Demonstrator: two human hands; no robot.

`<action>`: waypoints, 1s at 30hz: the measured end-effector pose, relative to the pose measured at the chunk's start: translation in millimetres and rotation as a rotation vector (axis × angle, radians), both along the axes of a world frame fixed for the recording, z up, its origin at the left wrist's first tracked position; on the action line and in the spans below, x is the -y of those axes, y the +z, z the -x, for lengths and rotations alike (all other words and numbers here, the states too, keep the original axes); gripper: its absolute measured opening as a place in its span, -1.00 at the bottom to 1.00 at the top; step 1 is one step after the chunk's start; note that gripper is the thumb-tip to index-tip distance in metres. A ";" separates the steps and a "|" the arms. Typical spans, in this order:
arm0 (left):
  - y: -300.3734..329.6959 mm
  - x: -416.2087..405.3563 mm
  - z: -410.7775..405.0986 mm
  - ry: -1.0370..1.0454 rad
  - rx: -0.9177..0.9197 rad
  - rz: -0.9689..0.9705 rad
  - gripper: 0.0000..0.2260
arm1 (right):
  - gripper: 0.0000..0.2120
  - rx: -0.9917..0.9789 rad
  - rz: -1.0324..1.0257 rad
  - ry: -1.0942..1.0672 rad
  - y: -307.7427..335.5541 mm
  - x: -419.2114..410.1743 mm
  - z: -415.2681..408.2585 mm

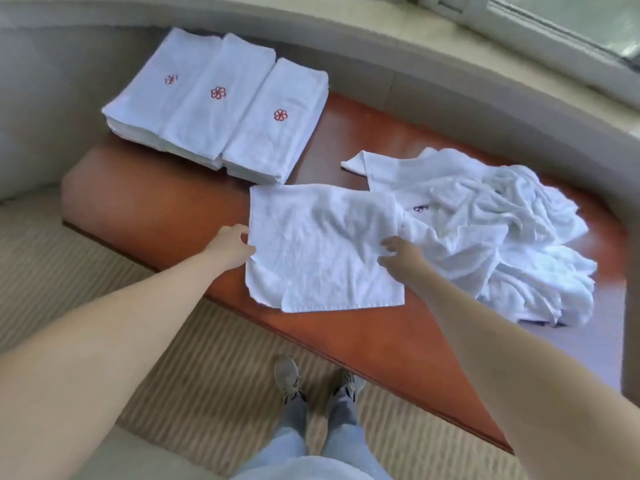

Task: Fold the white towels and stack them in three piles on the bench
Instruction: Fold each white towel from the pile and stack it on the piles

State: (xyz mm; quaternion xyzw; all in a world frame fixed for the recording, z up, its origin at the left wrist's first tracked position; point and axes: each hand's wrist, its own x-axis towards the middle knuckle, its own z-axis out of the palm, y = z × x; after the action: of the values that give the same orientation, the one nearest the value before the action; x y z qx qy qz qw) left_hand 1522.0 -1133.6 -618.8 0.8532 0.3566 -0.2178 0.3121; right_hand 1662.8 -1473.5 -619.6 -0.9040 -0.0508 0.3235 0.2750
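Observation:
A white towel [322,244] lies spread flat on the reddish-brown bench [166,209]. My left hand [231,245] pinches its left edge. My right hand [401,256] grips its right edge, where the cloth bunches a little. Three piles of folded white towels with red flower emblems sit side by side at the bench's far left: the left pile [159,84], the middle pile [214,98] and the right pile [273,123]. A heap of unfolded white towels [491,230] lies at the right, touching the spread towel.
A curved beige wall and ledge [381,53] run behind the bench, with a window [571,26] at the top right. Striped beige carpet [207,368] covers the floor, where my shoes [318,379] stand close to the bench's front edge.

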 end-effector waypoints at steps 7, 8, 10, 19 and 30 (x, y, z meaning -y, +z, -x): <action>-84.8 32.4 55.0 0.024 -0.171 0.141 -0.51 | -0.62 -0.178 0.088 -0.092 -77.4 23.4 58.0; -91.4 35.1 57.3 0.057 -0.167 0.141 -0.51 | -0.61 -0.159 0.104 -0.113 -84.2 26.3 61.0; -103.7 40.1 58.7 0.126 -0.160 0.106 -0.50 | -0.57 -0.114 0.131 -0.183 -97.3 32.4 63.7; -122.8 72.9 47.1 0.147 -0.083 -0.137 -0.06 | -0.67 -0.081 0.130 -0.552 -133.9 49.9 52.7; -131.8 64.2 48.9 0.074 -0.066 0.007 -0.69 | -0.70 -0.229 -0.051 -0.675 -144.5 70.9 44.9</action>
State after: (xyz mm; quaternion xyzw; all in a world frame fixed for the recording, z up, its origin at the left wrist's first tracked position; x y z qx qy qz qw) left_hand 1473.1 -1197.7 -750.6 0.8308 0.3972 -0.2356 0.3107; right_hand 1617.9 -1544.4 -764.1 -0.8205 0.2741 0.3124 0.3926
